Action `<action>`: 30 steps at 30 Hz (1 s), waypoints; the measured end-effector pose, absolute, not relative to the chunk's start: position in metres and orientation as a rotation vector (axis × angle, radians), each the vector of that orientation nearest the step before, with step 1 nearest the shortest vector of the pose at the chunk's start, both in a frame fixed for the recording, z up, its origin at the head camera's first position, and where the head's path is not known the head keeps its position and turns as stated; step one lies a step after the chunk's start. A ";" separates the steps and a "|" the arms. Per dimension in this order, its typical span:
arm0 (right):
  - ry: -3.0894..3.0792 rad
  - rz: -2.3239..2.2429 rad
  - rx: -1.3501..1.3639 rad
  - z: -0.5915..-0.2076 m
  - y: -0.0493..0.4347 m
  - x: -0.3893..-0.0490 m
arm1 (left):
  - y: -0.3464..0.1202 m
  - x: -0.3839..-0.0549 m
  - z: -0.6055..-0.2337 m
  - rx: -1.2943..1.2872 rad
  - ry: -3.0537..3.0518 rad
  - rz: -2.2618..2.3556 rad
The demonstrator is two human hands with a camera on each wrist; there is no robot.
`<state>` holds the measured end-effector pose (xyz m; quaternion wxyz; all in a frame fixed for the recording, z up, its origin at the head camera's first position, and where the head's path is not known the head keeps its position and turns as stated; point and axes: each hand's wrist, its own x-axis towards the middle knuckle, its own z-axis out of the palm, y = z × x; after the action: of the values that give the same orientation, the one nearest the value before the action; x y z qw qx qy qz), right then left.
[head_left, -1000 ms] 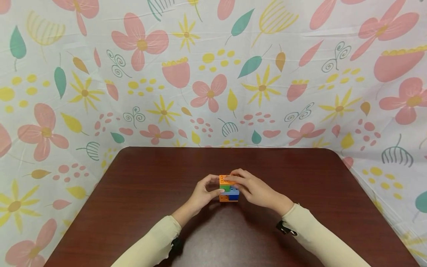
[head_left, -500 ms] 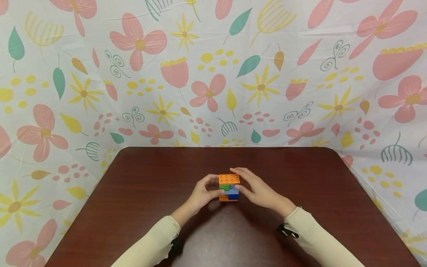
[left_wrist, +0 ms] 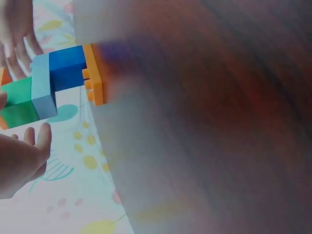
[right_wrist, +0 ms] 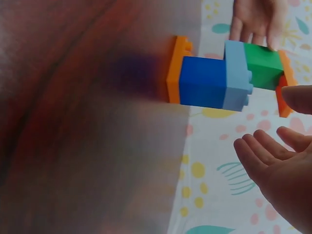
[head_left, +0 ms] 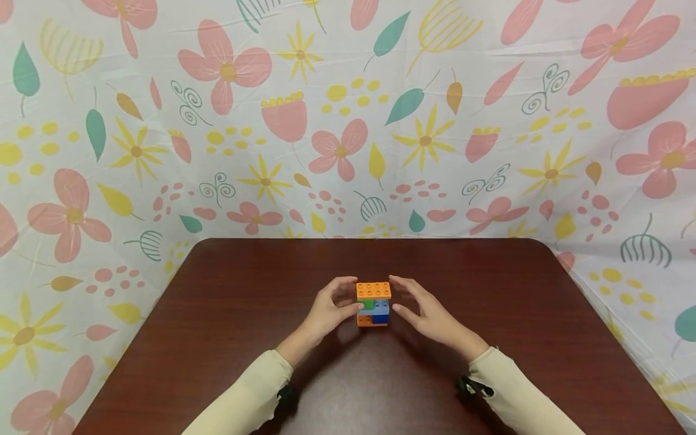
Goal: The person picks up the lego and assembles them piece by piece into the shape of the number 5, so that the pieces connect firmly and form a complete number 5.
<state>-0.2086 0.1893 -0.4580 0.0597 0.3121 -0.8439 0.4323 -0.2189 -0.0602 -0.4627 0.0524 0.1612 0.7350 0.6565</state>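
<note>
A small stack of toy building bricks [head_left: 375, 312] stands upright on the table, between both hands. From the bottom up it has an orange plate [left_wrist: 97, 78], a dark blue brick [right_wrist: 203, 82], a light blue brick [right_wrist: 236, 75], a green brick [left_wrist: 18, 100] and an orange plate [head_left: 373, 290] on top. My left hand [head_left: 324, 311] is loosely curved at the stack's left side, thumb tip right at the green brick, other fingers apart from it. On the right, my right hand [head_left: 429, 314] is held with fingers spread and a gap to the bricks.
The dark brown table [head_left: 261, 272] has rounded far corners and a glossy top. Behind and beside it hangs a white cloth [head_left: 348, 199] printed with flowers and leaves. Cream sleeves [head_left: 244, 393] cover both forearms, with a dark strap near each wrist.
My right hand has lifted its fingers off the top orange plate and drawn back to the right. My left fingers have loosened away from the stack, which stays in place.
</note>
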 end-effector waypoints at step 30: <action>-2.797 1.442 0.840 -0.484 0.177 -0.214 | -0.057 -0.201 -0.428 0.604 2.195 2.048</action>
<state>-0.2140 0.1770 -0.4844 -0.0578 0.2575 -0.8573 0.4420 -0.2012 -0.0575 -0.4283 0.0397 0.1970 0.7163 0.6682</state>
